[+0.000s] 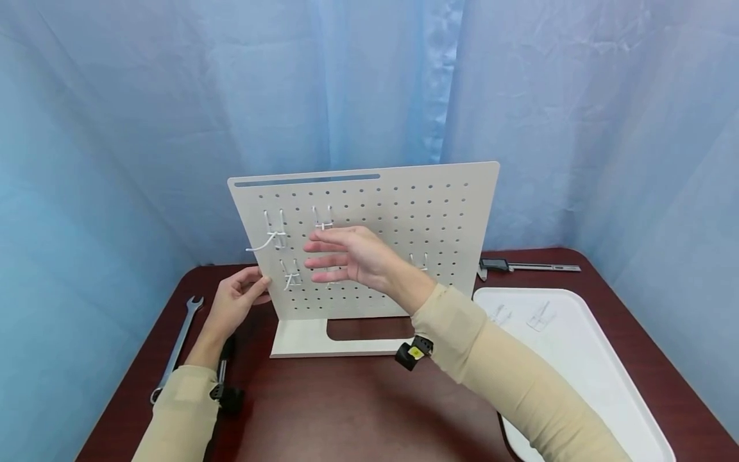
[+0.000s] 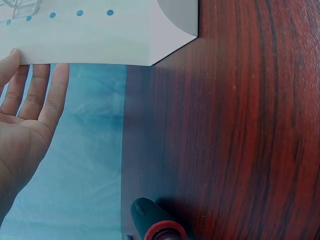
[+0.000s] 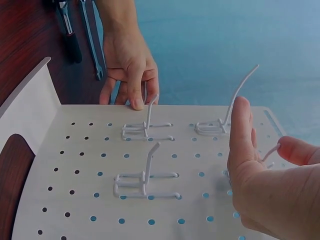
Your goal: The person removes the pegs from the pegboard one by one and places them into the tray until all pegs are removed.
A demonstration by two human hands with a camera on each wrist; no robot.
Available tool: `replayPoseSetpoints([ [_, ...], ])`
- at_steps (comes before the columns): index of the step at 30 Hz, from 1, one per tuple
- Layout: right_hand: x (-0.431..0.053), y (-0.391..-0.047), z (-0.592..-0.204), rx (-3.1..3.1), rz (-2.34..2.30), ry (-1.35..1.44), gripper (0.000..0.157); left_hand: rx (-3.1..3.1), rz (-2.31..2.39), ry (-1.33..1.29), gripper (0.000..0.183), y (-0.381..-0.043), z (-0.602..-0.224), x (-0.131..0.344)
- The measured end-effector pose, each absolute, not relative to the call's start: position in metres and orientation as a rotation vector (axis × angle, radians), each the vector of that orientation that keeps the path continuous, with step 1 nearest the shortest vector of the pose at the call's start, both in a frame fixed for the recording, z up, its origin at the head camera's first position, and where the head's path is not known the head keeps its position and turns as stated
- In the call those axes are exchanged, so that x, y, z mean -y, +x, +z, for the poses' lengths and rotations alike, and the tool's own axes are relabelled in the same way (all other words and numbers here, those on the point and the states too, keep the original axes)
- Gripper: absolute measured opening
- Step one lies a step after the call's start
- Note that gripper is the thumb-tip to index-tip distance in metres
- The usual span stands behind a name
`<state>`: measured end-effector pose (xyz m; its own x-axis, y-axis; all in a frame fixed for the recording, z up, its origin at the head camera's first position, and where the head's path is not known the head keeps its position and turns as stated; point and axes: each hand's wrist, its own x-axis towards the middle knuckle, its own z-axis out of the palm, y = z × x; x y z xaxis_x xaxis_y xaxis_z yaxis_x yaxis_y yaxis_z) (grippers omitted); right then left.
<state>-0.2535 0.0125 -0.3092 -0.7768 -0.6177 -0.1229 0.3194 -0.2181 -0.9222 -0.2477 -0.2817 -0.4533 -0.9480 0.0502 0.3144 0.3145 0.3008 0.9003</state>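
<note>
A white pegboard (image 1: pixel 369 269) stands upright on its base, fitted with several white wire hooks. My left hand (image 1: pixel 237 295) pinches its left edge, thumb on the front face and fingers behind, as the left wrist view also shows. Before the board's upper middle is my right hand (image 1: pixel 364 260), fingers stretched out and spread a little. In the right wrist view its thumb (image 3: pixel 295 150) is right at the tip of one hook (image 3: pixel 271 151), which the hand partly hides. Nearby are the upper left hook (image 1: pixel 276 234) and two lower hooks, one of them (image 3: pixel 145 175) plainly seen.
A white tray (image 1: pixel 589 372) at the right holds a couple of wire hooks (image 1: pixel 541 316). Behind it lies a digital caliper (image 1: pixel 528 266). On the left are a wrench (image 1: pixel 179 346) and a black-handled tool (image 2: pixel 150 215) by the left forearm. Blue curtains (image 1: pixel 369 83) surround the table.
</note>
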Motion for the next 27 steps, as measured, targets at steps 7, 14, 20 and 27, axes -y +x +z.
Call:
replayPoseSetpoints([
  [7, -0.014, -0.251, -0.307, -1.443, -2.023, -0.37, 0.047, 2.335, -1.71, -0.331, 0.03, -0.248, -0.452, 0.282],
  [14, -0.016, -0.249, -0.305, -1.451, -2.006, -0.377, 0.048, 2.335, -1.707, -0.329, 0.028, -0.248, -0.453, 0.281],
  [20, -0.015, -0.246, -0.305, -1.452, -1.992, -0.397, 0.048, 2.339, -1.704, -0.33, 0.029, -0.248, -0.454, 0.282],
  [27, -0.023, -0.238, -0.307, -1.456, -1.987, -0.401, 0.046, 2.342, -1.694, -0.334, 0.03, -0.249, -0.454, 0.283],
])
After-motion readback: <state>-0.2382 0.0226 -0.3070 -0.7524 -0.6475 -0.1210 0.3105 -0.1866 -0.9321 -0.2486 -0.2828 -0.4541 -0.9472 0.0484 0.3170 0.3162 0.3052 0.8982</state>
